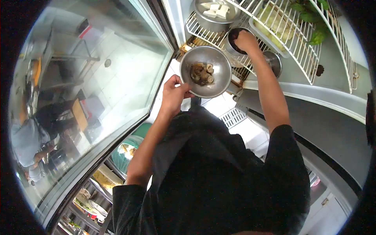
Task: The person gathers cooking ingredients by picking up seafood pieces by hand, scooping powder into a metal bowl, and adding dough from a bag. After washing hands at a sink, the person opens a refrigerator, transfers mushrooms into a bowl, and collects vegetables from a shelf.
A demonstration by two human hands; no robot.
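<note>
My left hand (177, 94) grips the lower left rim of a steel bowl (222, 72), which holds brown and pale food pieces (202, 73). At the upper right, my right hand (246, 42) reaches into a smaller metal container (230, 47) on a wire shelf. Its fingers are closed, and dark contents partly hide them, so what they hold cannot be made out. Just behind the bowl stands a metal pot (213, 26) with white blocks (216, 11) in it.
An open glass door (129, 70) fills the left side. White wire racks (305, 58), a tray of pale green food (274, 25) and leafy greens (319, 33) are at the upper right. A round metal lid or bowl (275, 64) lies near my right forearm.
</note>
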